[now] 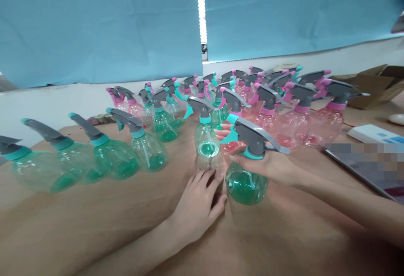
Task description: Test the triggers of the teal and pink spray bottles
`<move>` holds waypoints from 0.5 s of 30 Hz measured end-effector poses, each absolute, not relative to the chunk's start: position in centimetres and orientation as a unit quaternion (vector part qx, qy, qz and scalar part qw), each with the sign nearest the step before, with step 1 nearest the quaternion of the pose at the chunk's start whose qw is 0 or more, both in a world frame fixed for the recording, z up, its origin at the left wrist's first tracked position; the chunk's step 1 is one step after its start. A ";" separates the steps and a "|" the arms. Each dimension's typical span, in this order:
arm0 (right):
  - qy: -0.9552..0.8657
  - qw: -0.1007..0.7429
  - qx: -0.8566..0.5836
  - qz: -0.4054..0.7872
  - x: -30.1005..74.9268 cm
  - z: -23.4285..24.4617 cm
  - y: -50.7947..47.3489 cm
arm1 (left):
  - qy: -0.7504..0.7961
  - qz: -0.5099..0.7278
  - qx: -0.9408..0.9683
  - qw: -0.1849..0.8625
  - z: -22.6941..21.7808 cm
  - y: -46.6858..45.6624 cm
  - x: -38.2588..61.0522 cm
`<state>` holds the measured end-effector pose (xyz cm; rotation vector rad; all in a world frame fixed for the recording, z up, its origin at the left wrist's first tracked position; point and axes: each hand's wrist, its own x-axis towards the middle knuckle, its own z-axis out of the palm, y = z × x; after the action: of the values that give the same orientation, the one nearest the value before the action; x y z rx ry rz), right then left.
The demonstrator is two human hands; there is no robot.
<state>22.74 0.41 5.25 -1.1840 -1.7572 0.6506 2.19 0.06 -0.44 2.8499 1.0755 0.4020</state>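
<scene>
The right hand [263, 168] is clenched around the neck of a clear plastic spray bottle [244, 185], lifting it just off the counter [94, 213] with its fingers curling behind the neck. The bottle has a green-tinted base, a teal collar, a grey trigger head and a teal trigger. The left hand [195, 213] lies relaxed and open, its fingertips [205, 176] touching the foot of a second green spray bottle [206, 147] just beyond it. Further green bottles [113, 158] stand in a row left of the hands, and a dense cluster of pink bottles [293, 126] stands beyond and right of them. Right of the hands are a blurred tablet [362, 166] and a cardboard box [372, 86].
</scene>
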 end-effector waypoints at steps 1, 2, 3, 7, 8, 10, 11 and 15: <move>-0.706 0.444 -0.484 0.264 22.7 5.3 0.4 | 0.349 0.133 0.927 0.035 -0.5 0.1 2.2; -0.701 0.439 -0.498 0.262 22.7 5.3 0.4 | 0.348 0.135 0.927 0.035 -0.5 0.1 2.2; -0.694 0.432 -0.516 0.257 22.6 5.4 0.3 | 0.348 0.136 0.927 0.035 -0.5 0.1 2.1; -0.669 0.411 -0.572 0.236 22.4 5.9 0.2 | 0.350 0.138 0.926 0.037 -0.6 0.1 2.1; -0.671 0.413 -0.566 0.243 22.3 6.0 0.1 | 0.351 0.139 0.925 0.037 -0.6 0.1 2.1; -0.677 0.418 -0.547 0.261 22.4 6.0 0.1 | 0.352 0.141 0.925 0.038 -0.6 0.1 2.1; -0.679 0.415 -0.543 0.267 22.5 6.0 0.0 | 0.352 0.140 0.925 0.038 -0.6 0.1 2.1; -0.687 0.377 -0.563 0.262 23.1 5.7 0.0 | 0.351 0.136 0.926 0.038 -0.6 0.1 2.2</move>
<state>23.10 0.05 5.67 -1.4410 -1.7561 0.6705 2.17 0.07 -0.56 2.8407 1.0758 0.4163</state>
